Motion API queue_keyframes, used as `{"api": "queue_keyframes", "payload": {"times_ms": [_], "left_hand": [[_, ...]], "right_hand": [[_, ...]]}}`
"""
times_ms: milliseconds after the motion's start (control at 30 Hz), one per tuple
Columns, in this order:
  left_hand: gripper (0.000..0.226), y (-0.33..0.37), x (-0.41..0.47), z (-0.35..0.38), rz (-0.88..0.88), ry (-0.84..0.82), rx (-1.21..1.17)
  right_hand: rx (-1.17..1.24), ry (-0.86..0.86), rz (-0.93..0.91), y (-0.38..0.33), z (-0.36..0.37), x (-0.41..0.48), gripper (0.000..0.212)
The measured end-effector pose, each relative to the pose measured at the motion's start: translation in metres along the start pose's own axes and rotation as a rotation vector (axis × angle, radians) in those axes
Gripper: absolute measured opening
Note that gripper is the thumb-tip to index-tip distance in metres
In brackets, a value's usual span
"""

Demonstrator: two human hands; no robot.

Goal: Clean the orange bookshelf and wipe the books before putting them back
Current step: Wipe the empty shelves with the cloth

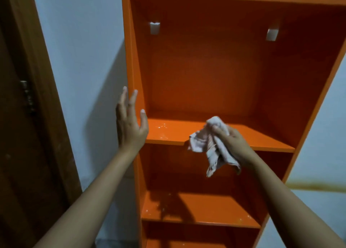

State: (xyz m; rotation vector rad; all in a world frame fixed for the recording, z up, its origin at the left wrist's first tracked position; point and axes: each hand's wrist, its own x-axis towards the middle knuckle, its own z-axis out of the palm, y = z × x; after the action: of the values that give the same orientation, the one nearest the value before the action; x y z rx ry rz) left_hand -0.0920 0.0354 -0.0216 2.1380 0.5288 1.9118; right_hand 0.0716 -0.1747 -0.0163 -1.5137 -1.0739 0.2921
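Orange bookshelf (pixel 206 69): is being viewed from the front and slightly above, standing upright against a pale wall (pixel 84 41), its compartments open toward the camera.

Left hand (pixel 129 124): is being held up at the left side panel (pixel 131 51), fingers straight and spread apart, thumb reaching toward the inside of the compartment; nothing is being held in it. Whether the fingers are actually touching the panel's front edge cannot be told.

Right hand (pixel 230 143): is being closed around a white cloth (pixel 209 144), fingers curled over the bunched fabric.

Cloth position: is being pressed onto the upper shelf board (pixel 262 137) near its front edge, about midway across; loose folds are being left to hang down over the edge in front of the compartment below.

Water droplets (pixel 162 126): are being shown as shiny specks on the left part of the upper shelf board, well apart from the cloth.

Lower shelf board (pixel 206 206): is being crossed by the dark shadows of the arms, and wet glints are being shown on it too.

Back panel: is being marked by two white openings, one at upper left (pixel 155 28) and one at upper right (pixel 271 34).

Brown door (pixel 22 116): is being seen at the far left, with a metal fitting (pixel 26 96) on it.

Yellowish streak (pixel 314 187): is being seen on the wall to the right of the bookshelf.
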Motion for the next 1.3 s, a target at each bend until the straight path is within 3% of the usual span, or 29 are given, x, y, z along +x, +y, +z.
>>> {"api": "queue_keyframes", "payload": {"times_ms": [133,233,300,400,500,567,667,733,867,967,1000,1067,1100,1300], "left_hand": [[0.060,-0.020,0.002,-0.006,-0.184,-0.154,-0.206],[0.063,-0.028,0.006,-0.011,-0.199,-0.269,-0.215],[0.064,-0.029,0.010,-0.014,-0.173,-0.317,-0.209],[0.062,-0.029,0.015,-0.015,-0.172,-0.334,-0.198],[0.059,-0.032,0.016,-0.013,-0.140,-0.306,-0.168],[0.058,-0.035,0.017,-0.011,-0.132,-0.303,-0.128],[0.059,-0.041,0.019,-0.010,-0.100,-0.318,-0.072],[0.058,-0.047,0.020,-0.009,-0.081,-0.326,-0.059],[0.056,-0.050,0.018,-0.004,-0.048,-0.299,-0.066],[0.052,-0.057,0.016,0.003,-0.045,-0.269,-0.110],[0.052,-0.059,0.016,0.004,-0.049,-0.270,-0.123],[0.052,-0.062,0.015,0.007,-0.045,-0.268,-0.137],[0.052,-0.064,0.015,0.008,-0.045,-0.266,-0.141],[0.054,-0.069,0.015,0.013,-0.092,-0.263,-0.124]], "right_hand": [[-0.011,0.402,-0.098,0.008,-0.030,-0.002,0.018],[-0.086,0.498,-0.115,0.015,-0.027,0.000,0.018],[-0.224,0.429,-0.077,0.026,-0.011,0.007,0.019],[-0.641,0.232,-0.031,0.031,0.024,0.028,0.017],[-0.798,0.035,-0.020,0.026,0.059,0.053,0.034],[-0.622,-0.146,-0.010,0.018,0.073,0.060,0.033],[-0.009,-0.416,0.124,0.008,0.063,0.064,0.025],[0.059,-0.405,0.076,0.000,0.045,0.069,0.025],[-0.011,-0.195,-0.024,0.004,0.017,0.106,0.026],[-0.179,-0.052,-0.018,0.024,0.015,0.143,0.054],[-0.243,-0.046,0.013,0.035,0.019,0.155,0.051],[-0.410,-0.160,0.026,0.054,0.034,0.173,0.026],[-0.476,-0.268,0.033,0.063,0.042,0.183,0.024],[-0.564,-0.492,0.169,0.054,0.094,0.206,0.067]]}}
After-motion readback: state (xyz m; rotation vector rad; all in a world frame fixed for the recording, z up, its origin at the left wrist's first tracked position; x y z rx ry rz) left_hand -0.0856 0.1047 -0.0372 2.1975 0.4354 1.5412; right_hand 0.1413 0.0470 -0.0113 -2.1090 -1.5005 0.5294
